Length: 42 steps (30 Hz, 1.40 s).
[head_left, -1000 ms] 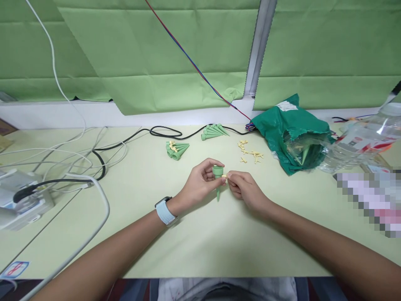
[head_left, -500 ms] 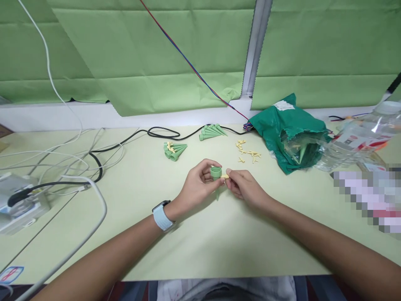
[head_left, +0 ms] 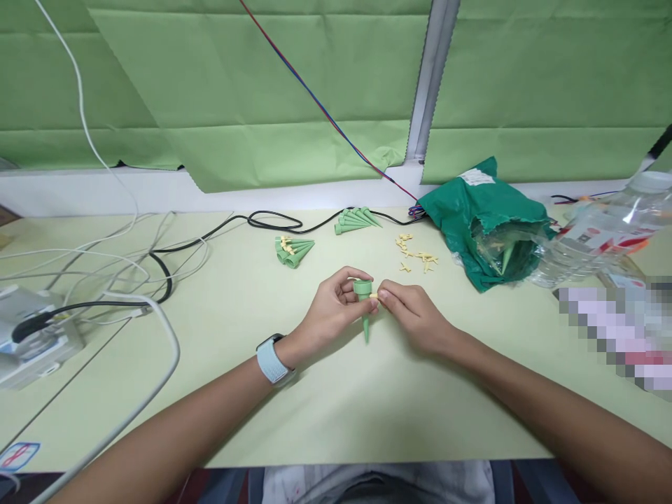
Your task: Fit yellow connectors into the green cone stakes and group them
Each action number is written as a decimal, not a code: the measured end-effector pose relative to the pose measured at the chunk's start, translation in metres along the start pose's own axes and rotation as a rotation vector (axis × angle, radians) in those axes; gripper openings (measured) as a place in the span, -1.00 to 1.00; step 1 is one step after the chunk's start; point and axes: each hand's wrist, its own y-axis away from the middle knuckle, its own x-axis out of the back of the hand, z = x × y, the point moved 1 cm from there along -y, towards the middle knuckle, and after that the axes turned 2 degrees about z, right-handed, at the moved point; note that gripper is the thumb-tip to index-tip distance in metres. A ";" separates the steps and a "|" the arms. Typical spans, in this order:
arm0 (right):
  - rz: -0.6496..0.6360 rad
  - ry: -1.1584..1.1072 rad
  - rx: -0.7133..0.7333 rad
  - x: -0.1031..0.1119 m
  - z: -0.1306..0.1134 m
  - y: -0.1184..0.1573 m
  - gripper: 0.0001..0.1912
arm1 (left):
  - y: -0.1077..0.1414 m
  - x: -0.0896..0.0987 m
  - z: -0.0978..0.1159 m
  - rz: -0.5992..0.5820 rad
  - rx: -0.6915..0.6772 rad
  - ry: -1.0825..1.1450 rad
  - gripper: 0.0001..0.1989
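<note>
My left hand holds a green plastic spike upright, wide cup end up and pointed tip down over the table. My right hand pinches a small pale yellow plastic piece between its fingertips. That piece touches or nearly touches the side of the spike's cup, and the fingers hide most of it. Farther back lie a bunch of green spikes fitted with yellow pieces, a group of bare green spikes, and loose yellow pieces.
A torn green plastic bag with a spike inside lies at the back right, beside a clear plastic bottle. Black and white cables run over the pale green table to a white device at the left. Green curtains hang behind.
The spike's tip shows a little longer below my left hand. My right hand has shifted slightly, keeping the yellow piece at the cup.
</note>
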 end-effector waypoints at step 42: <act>-0.175 -0.011 -0.032 0.020 0.000 -0.004 -0.72 | -0.008 0.013 -0.008 -0.225 0.260 0.334 -0.65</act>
